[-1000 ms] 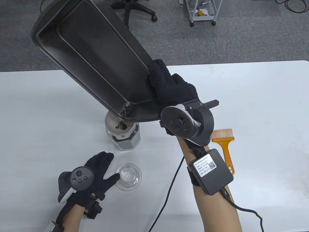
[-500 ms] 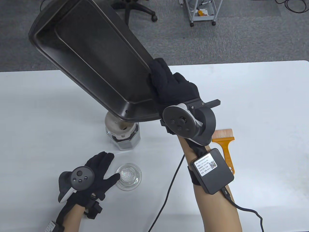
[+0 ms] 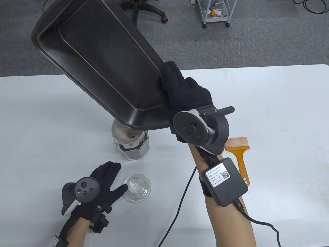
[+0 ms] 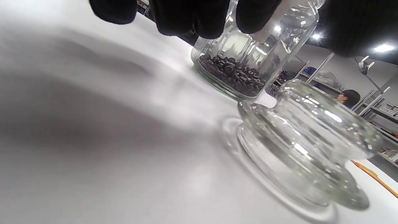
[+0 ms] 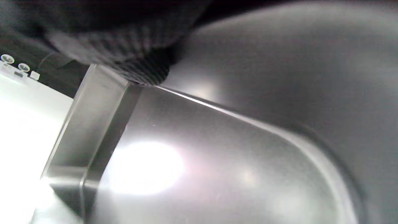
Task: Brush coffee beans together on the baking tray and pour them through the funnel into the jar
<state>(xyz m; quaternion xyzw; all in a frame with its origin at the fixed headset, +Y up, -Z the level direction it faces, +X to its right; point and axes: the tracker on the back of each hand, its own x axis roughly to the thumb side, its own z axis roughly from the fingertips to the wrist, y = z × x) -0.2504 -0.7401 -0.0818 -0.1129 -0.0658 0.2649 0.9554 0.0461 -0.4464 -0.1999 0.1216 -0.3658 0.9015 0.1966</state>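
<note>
Two gloved hands are in my table view, and I take the clear glass jar [image 3: 131, 147] on the white table [image 3: 270, 108] as my landmark. My right hand [image 3: 186, 94] is up and to the right of the jar, its fingers curled over the long rim of the dark metal baking tray [image 3: 97, 64]. The tray is raised and steeply tilted, its low corner hanging directly over the pale round funnel [image 3: 126, 132] that sits in the jar's mouth, its high end reaching up and left past the far table edge. I see no beans left on the tray's floor. In my right wrist view the tray's smooth underside [image 5: 248, 155] fills nearly everything, with a gloved finger pressed against its edge at the top.

My left hand [image 3: 99, 186] rests on the table nearer to me than the jar, palm down, fingers spread and relaxed, gripping nothing. Its thumb tip touches the rim of the round clear glass lid [image 3: 136, 187], which lies on the table just on my side of the jar. In my left wrist view the dark coffee beans [image 4: 233, 76] form a shallow layer at the bottom of the jar [image 4: 255, 49], and the lid [image 4: 306, 146] stands just in front of it.

To the right of the jar, beyond my right forearm, the orange-handled flat brush [image 3: 239, 154] lies on the table, bristles pointing away from me.
</note>
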